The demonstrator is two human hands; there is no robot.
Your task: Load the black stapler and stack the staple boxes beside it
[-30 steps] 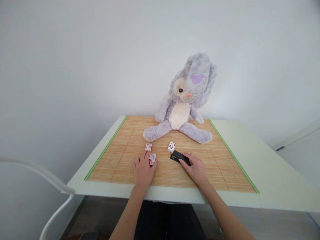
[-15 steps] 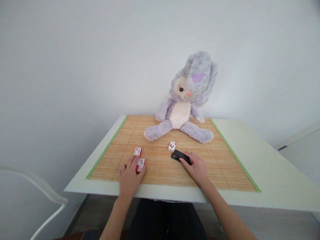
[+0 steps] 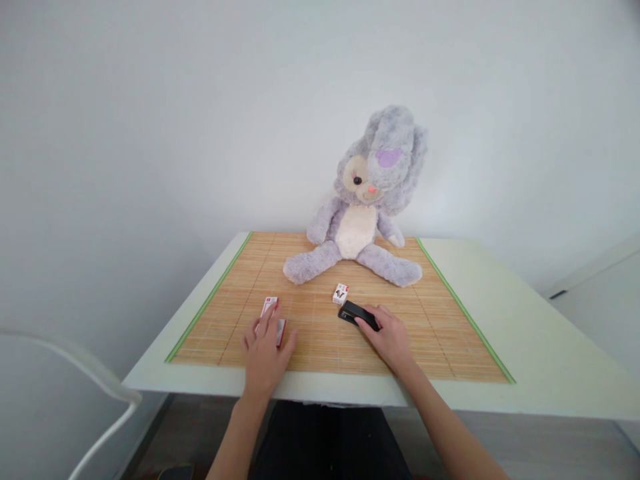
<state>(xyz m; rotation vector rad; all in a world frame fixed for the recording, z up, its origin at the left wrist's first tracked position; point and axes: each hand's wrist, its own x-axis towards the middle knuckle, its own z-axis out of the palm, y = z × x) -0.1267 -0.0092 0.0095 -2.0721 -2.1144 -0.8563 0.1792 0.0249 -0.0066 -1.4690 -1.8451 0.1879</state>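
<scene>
My left hand (image 3: 264, 352) lies flat with fingers spread on the bamboo mat (image 3: 440, 333). Its fingertips cover one small red-and-white box (image 3: 281, 331) and touch a second one (image 3: 269, 306) just beyond. My right hand (image 3: 389, 339) is curled over the near end of a black stapler (image 3: 354, 311) lying on the mat. A third small white box (image 3: 341, 293) stands just behind the stapler, apart from both hands.
A grey-purple plush bunny (image 3: 364, 213) sits at the back of the mat against the white wall. The mat lies on a pale table (image 3: 540, 347). A white chair frame (image 3: 85, 370) curves at the lower left, beside the table.
My left hand has slid to the left along the mat, taking the two red-and-white boxes with it. My right hand has stayed on the stapler.
</scene>
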